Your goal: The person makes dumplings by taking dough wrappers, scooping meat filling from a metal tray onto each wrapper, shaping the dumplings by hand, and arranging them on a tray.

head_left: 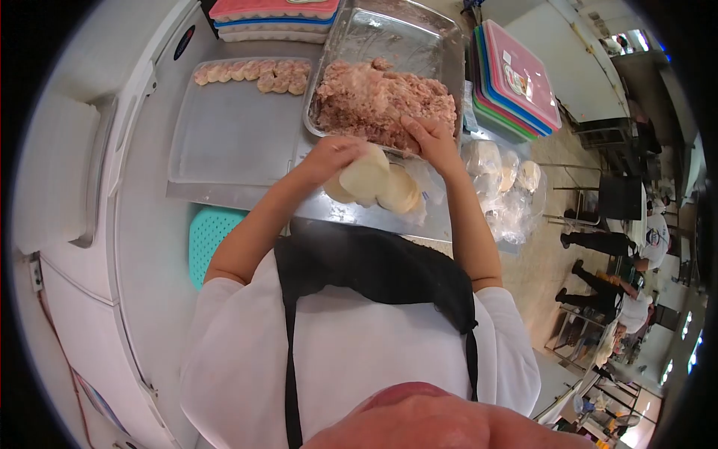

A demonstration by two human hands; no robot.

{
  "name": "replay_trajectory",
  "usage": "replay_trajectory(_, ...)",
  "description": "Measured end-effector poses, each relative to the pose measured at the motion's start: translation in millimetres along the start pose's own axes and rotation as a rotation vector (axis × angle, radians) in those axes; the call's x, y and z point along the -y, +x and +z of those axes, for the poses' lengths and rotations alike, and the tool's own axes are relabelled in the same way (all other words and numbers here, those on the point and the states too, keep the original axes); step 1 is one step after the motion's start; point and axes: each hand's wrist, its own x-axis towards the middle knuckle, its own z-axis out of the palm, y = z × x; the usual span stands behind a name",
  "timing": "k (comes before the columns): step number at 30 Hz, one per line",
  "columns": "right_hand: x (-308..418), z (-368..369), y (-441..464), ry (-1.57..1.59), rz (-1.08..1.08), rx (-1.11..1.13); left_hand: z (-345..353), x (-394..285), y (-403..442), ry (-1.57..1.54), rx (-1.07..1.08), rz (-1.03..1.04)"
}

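Observation:
My left hand (338, 156) pinches a thin round dough wrapper (366, 176), slightly blurred, above the table's front edge. Below it lie stacks of more pale wrappers (402, 191) on clear plastic. My right hand (431, 140) is at the near right corner of the ground meat (378, 101), fingers curled into it and partly hidden. The meat fills the near half of a deep metal pan (435, 34). To the left, a flat translucent tray (233, 138) carries rows of filled dumplings (258, 75) along its far edge.
Stacked lidded trays (273, 16) stand at the back left, and colored lids (523, 78) are piled right of the pan. Bagged wrappers (486, 161) sit at the right edge. A teal perforated basket (209, 241) is below the table. Two people (632, 310) stand farther right.

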Motion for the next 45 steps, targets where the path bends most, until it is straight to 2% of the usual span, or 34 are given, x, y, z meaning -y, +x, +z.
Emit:
replay_trajectory(3,15,1,-13,0.163,-0.016,-0.064,9,-16,10,0.455,-0.095,0.155)
replay_trajectory(5,13,3,-20,0.239,-0.013,-0.087,10,-23,15,0.285,-0.17,0.124)
replay_trajectory(7,10,12,-26,0.156,-0.098,-0.117,10,-26,18,0.094,-0.22,0.11)
replay_trajectory(8,10,19,-28,0.114,-0.141,-0.131,12,-29,18,0.082,-0.22,0.102)
replay_trajectory(9,12,26,-32,0.199,-0.009,-0.135,15,-36,15,0.071,-0.22,0.093)
replay_trajectory(10,17,32,-34,0.242,0.005,-0.128,17,-41,14,0.06,-0.22,0.085)
replay_trajectory(13,19,40,-34,0.408,0.053,-0.087,23,-42,12,0.223,-0.192,0.239)
replay_trajectory(16,3,42,-37,0.501,0.042,-0.058,21,-28,14,-0.033,-0.232,0.087)
replay_trajectory(19,-10,48,-43,0.457,0.1,-0.073,6,-29,20,-0.536,-0.285,-0.03)
replay_trajectory(22,-38,50,-47,0.365,0.107,-0.11,-13,-31,25,-0.887,-0.204,-0.017)
replay_trajectory(25,-48,45,-51,0.109,0.08,-0.203,-17,-36,32,-1.141,-0.152,-0.053)
replay_trajectory(28,-26,32,-56,0.143,-0.001,-0.283,-2,-36,40,-0.763,-0.291,-0.033)
replay_trajectory(31,-3,19,-49,0.331,0.055,-0.207,17,-46,54,-0.738,-0.302,0.007)
replay_trajectory(34,-8,36,-33,-0.029,-0.206,-0.333,34,-76,64,-1.016,-0.26,0.03)
replay_trajectory(37,7,12,-39,-0.521,-0.337,-0.342,12,-66,73,-1.114,-0.189,-0.013)
replay_trajectory(40,41,-4,-59,-0.946,-0.143,-0.271,5,-49,83,-1.114,-0.41,-0.046)
replay_trajectory(43,54,6,-61,-0.82,-0.268,-0.347,5,-52,80,-1.097,-0.371,-0.089)
replay_trajectory(45,45,-1,-50,-0.894,-0.262,-0.26,16,-78,73,-1.038,-0.44,-0.143)
